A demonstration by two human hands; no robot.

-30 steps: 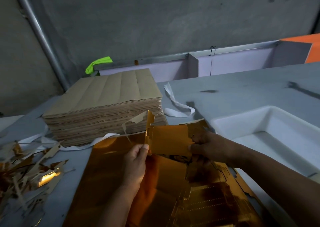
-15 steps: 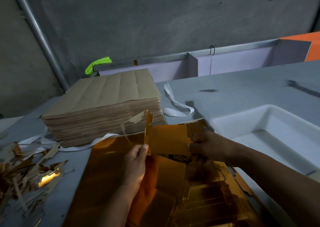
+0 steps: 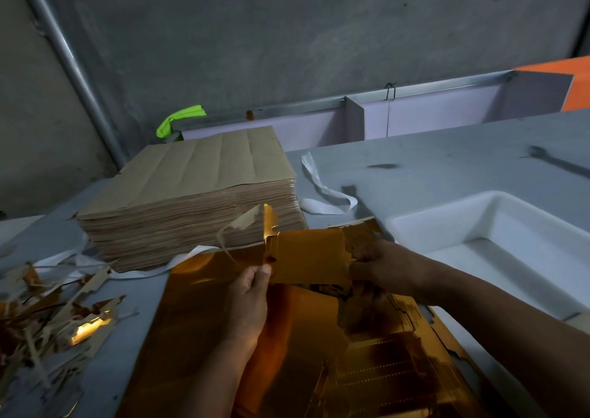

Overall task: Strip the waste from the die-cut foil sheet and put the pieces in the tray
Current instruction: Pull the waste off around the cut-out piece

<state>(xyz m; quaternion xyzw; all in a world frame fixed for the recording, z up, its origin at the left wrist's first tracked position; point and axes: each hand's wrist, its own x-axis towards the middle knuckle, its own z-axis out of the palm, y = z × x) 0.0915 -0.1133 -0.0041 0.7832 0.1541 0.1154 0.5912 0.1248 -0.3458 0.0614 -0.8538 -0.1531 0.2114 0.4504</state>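
Note:
A gold die-cut foil piece [image 3: 306, 254] is held up above the large gold foil sheet [image 3: 204, 315] that lies flat on the grey table. My left hand [image 3: 247, 302] pinches the piece's lower left edge between thumb and fingers. My right hand [image 3: 383, 266] grips its right edge with curled fingers. A thin curl of waste strip [image 3: 242, 226] hangs off the piece's upper left corner. The white tray [image 3: 412, 226] sits to the right, just beyond my right hand.
A thick stack of brown sheets [image 3: 198, 200] stands behind the foil. A heap of stripped waste scraps [image 3: 51, 318] covers the table at the left. A white strap [image 3: 322, 194] lies beside the stack. A grey wall and a pipe [image 3: 76, 69] are behind.
Nothing has visibly moved beyond a slight shift of the view; both hands keep holding the foil piece in the same place.

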